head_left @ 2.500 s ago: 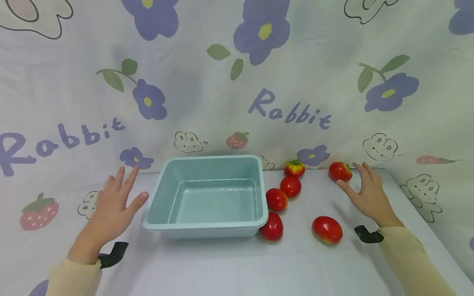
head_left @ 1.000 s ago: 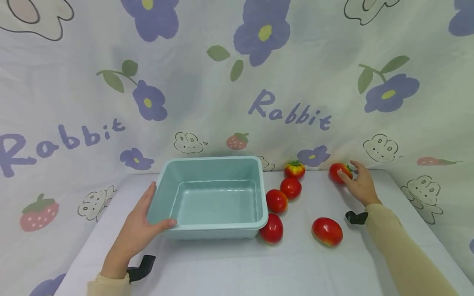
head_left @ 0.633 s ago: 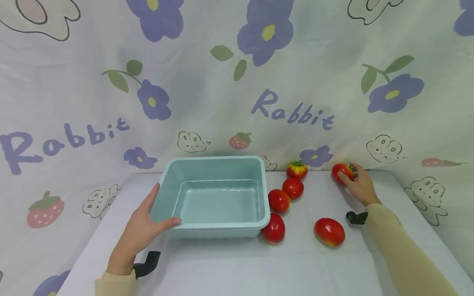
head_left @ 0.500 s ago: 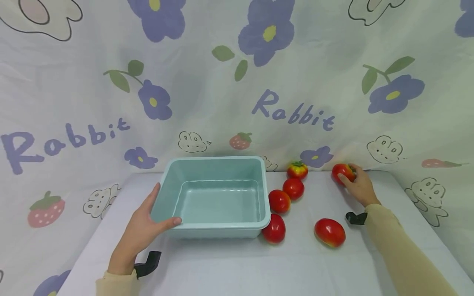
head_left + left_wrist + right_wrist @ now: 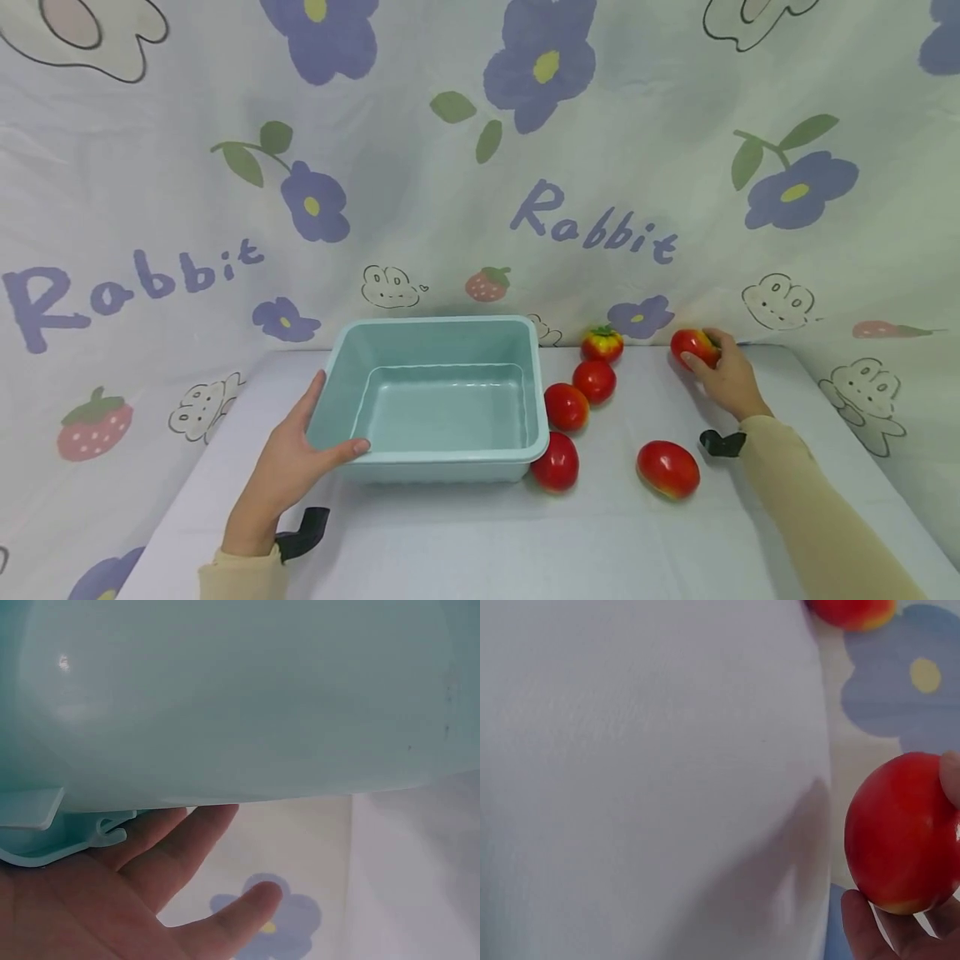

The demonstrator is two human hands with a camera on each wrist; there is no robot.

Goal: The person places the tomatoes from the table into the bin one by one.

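Note:
A pale blue-green plastic basin [image 5: 442, 457] stands on the white-covered table. At its left front corner my left hand [image 5: 288, 467] holds the rim, thumb over the front edge and fingers along the outer left side. In the left wrist view, several fingers [image 5: 180, 855] lie against and beside the outer wall of the basin [image 5: 247, 697]. At the back right my right hand [image 5: 727, 379] grips a shiny red tomato [image 5: 688, 348] between thumb and fingers. The right wrist view shows that tomato [image 5: 900, 832] with fingertips at its sides.
Several more tomatoes lie along the basin's right side, from the yellow-green-topped tomato [image 5: 602, 344] at the back to the front tomato [image 5: 555, 463]. Another tomato [image 5: 667, 470] lies apart, nearer the front right. A printed cloth [image 5: 420, 183] hangs behind the table.
My left hand has come in from the left and taken hold of the basin's corner. My right hand has reached the back-right tomato, closed on it and raised it very slightly.

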